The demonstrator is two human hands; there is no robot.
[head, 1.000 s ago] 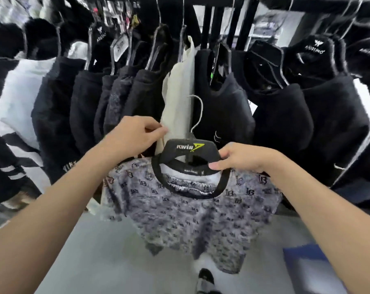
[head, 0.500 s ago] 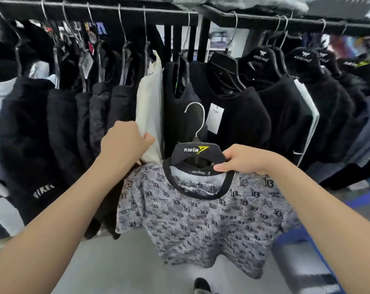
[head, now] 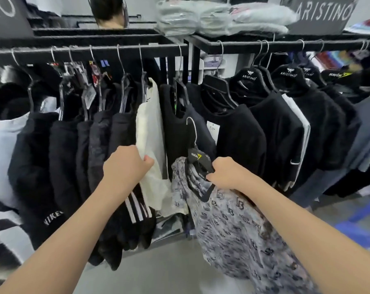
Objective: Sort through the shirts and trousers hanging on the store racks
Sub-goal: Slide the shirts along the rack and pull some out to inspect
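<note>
Head view, one frame.

- Right grip [head: 228, 175]: fingers curled round the shoulder of a black KWIN hanger [head: 199, 159]. The hanger carries the grey monogram T-shirt [head: 232, 225]. Its hook is off the rail [head: 84, 52], free in the air in front of a black shirt [head: 175, 132].
- Left grip [head: 124, 166]: closed on the edge of the cream shirt [head: 149, 128], thumb on the cloth, dark tops to its left.
- Progress (judgement): early to middle. One shirt is out for checking and a gap is held open beside the cream shirt, probably for rehanging. The rest of both rails looks untouched. Cannot pick out any trousers with certainty.
- Room: shop floor, plain grey [head: 158, 270]. The shelf above the rails holds bagged folded garments [head: 201, 20] and an ARISTINO sign [head: 324, 13].
</note>
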